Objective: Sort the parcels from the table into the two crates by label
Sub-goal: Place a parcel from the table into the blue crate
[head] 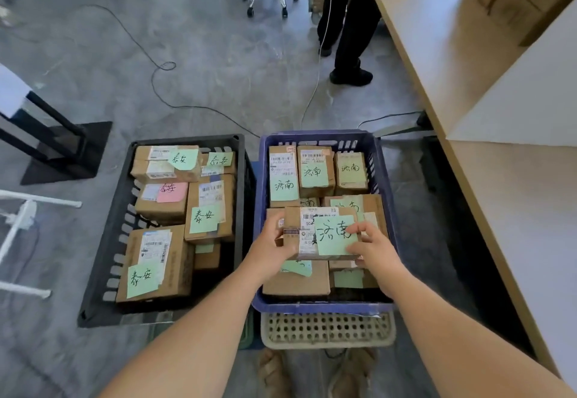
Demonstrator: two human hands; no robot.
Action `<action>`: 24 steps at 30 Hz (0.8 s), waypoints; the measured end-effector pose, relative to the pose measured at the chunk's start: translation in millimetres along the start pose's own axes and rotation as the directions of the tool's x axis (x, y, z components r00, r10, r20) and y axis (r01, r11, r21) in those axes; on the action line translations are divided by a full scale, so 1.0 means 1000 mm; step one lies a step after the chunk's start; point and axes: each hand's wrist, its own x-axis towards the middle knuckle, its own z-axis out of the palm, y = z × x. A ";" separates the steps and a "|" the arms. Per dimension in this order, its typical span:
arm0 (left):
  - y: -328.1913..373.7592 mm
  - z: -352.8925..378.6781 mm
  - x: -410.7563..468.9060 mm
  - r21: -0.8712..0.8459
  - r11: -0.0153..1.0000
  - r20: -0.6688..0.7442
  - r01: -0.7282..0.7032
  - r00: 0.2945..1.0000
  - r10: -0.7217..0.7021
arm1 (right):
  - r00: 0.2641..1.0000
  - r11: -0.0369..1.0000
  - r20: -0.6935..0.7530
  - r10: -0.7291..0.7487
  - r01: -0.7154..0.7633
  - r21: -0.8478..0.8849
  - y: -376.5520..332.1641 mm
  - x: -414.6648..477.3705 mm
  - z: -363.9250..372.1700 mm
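Both hands, left (271,238) and right (373,246), grip a green-noted parcel (304,232) over the blue crate (318,305).

Two crates (103,241) (312,307), roughly fifteen parcels (162,207)

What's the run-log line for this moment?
step: placing | left hand + right hand: grip parcel | over: blue crate | label: 济南
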 end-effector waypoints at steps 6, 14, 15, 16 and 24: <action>0.005 0.014 0.026 -0.001 1.000 -0.036 0.003 0.999 -0.003 | 1.000 0.991 -0.008 0.012 -0.011 0.136 -0.004 0.032 -0.012; 0.035 0.015 0.107 0.214 0.974 -0.102 -0.069 0.990 0.093 | 0.993 0.989 -0.008 -0.114 0.114 0.094 -0.043 0.118 -0.031; 0.037 0.016 0.121 0.234 0.969 -0.124 -0.075 0.987 0.107 | 0.992 0.989 -0.004 -0.126 0.126 0.080 -0.046 0.131 -0.032; 0.039 0.017 0.135 0.248 0.966 -0.141 -0.077 0.983 0.114 | 0.990 0.988 -0.007 -0.139 0.140 0.064 -0.049 0.143 -0.033; 0.043 0.031 0.233 0.349 0.934 -0.252 -0.079 0.952 0.174 | 0.975 0.972 -0.062 -0.213 0.205 -0.117 -0.055 0.226 -0.028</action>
